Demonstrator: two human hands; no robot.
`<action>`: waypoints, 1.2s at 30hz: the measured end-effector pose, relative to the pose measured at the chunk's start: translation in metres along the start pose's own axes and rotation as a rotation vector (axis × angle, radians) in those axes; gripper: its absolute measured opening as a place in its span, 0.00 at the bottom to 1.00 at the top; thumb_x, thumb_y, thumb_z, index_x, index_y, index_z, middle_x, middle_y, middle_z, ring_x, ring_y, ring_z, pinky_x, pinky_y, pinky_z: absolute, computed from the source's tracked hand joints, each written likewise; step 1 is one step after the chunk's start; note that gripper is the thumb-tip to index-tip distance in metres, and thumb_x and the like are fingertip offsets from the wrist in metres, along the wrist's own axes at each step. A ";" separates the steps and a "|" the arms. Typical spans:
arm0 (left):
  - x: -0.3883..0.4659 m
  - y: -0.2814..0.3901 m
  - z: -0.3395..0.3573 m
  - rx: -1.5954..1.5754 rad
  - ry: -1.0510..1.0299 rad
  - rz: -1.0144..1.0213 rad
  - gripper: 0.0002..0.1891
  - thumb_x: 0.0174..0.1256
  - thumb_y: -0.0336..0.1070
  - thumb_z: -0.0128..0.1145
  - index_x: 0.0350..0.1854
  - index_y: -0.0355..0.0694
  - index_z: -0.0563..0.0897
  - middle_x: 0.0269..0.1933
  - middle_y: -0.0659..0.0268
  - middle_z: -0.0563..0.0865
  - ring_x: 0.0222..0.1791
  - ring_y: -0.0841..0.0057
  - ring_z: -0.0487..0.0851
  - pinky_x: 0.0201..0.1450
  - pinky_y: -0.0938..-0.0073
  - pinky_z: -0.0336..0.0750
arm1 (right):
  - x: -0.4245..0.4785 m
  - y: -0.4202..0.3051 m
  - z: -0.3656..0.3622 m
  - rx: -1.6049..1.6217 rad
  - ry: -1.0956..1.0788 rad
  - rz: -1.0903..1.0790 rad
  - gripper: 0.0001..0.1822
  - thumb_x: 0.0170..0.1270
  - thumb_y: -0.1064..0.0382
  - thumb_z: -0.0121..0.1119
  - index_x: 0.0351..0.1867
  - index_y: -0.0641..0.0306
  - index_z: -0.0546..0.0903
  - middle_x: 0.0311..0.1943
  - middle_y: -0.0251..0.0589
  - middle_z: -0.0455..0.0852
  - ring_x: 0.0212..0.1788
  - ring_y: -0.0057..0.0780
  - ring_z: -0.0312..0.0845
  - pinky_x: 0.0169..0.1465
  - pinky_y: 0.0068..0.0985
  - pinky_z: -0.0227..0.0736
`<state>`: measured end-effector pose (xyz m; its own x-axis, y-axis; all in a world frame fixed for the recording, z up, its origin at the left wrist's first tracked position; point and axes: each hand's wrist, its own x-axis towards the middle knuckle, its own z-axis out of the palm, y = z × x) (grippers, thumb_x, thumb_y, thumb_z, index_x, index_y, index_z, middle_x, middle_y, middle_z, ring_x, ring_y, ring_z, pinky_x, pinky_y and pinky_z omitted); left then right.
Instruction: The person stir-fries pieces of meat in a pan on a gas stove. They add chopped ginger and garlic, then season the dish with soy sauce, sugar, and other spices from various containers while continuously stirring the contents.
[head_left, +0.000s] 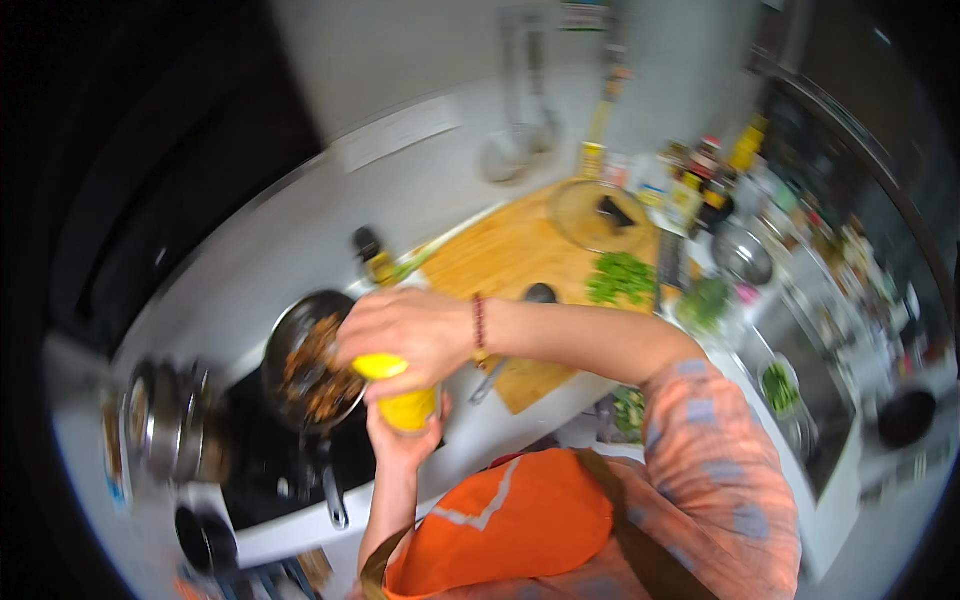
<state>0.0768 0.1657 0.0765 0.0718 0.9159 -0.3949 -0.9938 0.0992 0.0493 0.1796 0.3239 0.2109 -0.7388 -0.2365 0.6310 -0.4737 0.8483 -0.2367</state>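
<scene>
My left hand (409, 444) grips a yellow container (409, 410) from below, in front of the counter's edge. Over it reaches my right hand (412, 330), with a yellow lid (380, 366) between its fingers and thumb. Blur hides whether the lid still touches the container. Just left of both hands, a dark frying pan (306, 306) sits on the black cooktop (255, 480), its handle pointing toward me. Browned pieces of food (321, 367) lie in the pan. My right forearm crosses above a wooden cutting board (480, 247).
Chopped green herbs (621, 279) and a glass lid (574, 225) rest on the board, with a dark-headed utensil (540, 294) partly under my forearm. A dark-capped bottle (371, 251) stands behind the pan. Stacked metal pots (169, 435) are left; a sink (814, 405) is right.
</scene>
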 end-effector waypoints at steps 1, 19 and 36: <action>0.000 -0.005 -0.004 -0.030 -0.010 -0.074 0.32 0.59 0.69 0.52 0.60 0.54 0.74 0.57 0.60 0.78 0.50 0.49 0.78 0.32 0.65 0.82 | -0.006 -0.003 0.000 -0.027 0.061 -0.034 0.22 0.53 0.43 0.65 0.43 0.55 0.82 0.44 0.36 0.83 0.49 0.39 0.76 0.48 0.35 0.75; 0.155 -0.150 0.070 0.661 0.105 0.240 0.38 0.61 0.74 0.47 0.64 0.50 0.71 0.56 0.63 0.81 0.51 0.64 0.82 0.43 0.59 0.79 | -0.229 -0.038 -0.120 -0.174 0.430 0.762 0.25 0.56 0.54 0.65 0.55 0.58 0.75 0.55 0.45 0.74 0.59 0.46 0.68 0.63 0.37 0.64; 0.361 -0.359 0.171 0.817 -0.218 -0.345 0.40 0.66 0.70 0.46 0.73 0.47 0.59 0.68 0.54 0.69 0.68 0.56 0.68 0.68 0.42 0.62 | -0.553 -0.061 -0.334 0.018 1.295 1.227 0.31 0.49 0.66 0.72 0.56 0.52 0.70 0.51 0.31 0.72 0.51 0.26 0.72 0.49 0.25 0.75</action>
<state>0.4741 0.5268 0.0733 0.4510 0.8290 -0.3308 -0.5508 0.5501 0.6277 0.7771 0.5613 0.1234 0.1699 0.9598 0.2236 -0.0067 0.2280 -0.9736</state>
